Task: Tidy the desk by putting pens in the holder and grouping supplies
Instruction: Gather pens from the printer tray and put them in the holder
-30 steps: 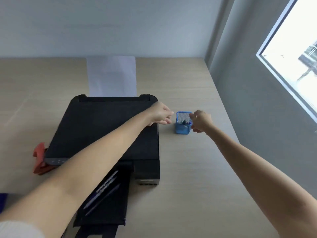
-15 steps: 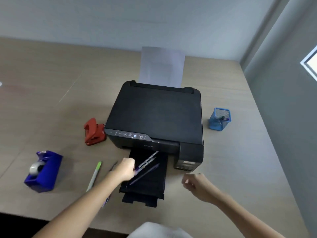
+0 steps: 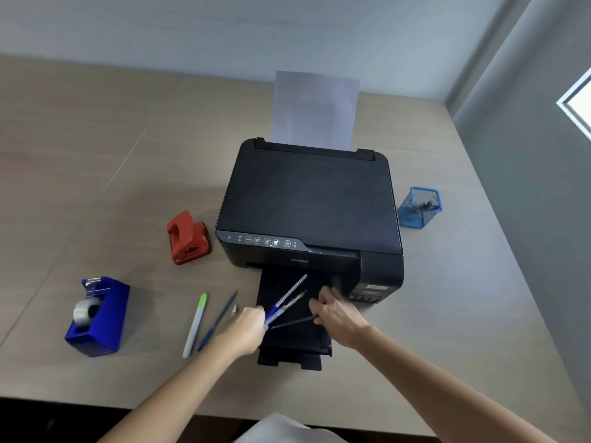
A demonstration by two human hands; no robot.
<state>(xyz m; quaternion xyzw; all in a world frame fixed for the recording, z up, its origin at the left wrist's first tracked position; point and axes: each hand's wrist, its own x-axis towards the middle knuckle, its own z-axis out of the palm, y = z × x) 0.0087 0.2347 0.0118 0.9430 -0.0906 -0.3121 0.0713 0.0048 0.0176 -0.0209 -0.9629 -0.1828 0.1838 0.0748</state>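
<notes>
So half a second back the right hand (image 3: 339, 318) was just a loose fist hovering over the worktop (image 3: 447, 330) off the printer's front right corner. Now it's moved in over the printer's output tray (image 3: 287, 343), fingers curled and pinching the near end of a thin dark pen (image 3: 295, 322). The left hand (image 3: 246, 330) hasn't gone far; it's closed around the butt ends of two pens, same as before, only now it sits at the tray's left edge.

Those two: a blue striped pen (image 3: 289, 294) and a clear-barrelled pen (image 3: 292, 303), lying side by side with their long axes running diagonally, tips pointing up and right toward the printer (image 3: 310, 206). The thin dark pen lies flatter, nearly left to right across the tray, between the two hands.

Left of the tray, flat on the worktop, a green-capped pen (image 3: 195, 324) and a dark blue pen (image 3: 217, 321) sit nearly parallel, angled slightly right at the far end, untouched. Something small and pale lies just beside the left hand; can't tell what it is.

The blue mesh holder (image 3: 419, 207) stands upright to the right of the printer, well apart from both hands, with a few pens already in it. The red hole punch (image 3: 188, 237) and blue tape dispenser (image 3: 97, 314) are where they were.
</notes>
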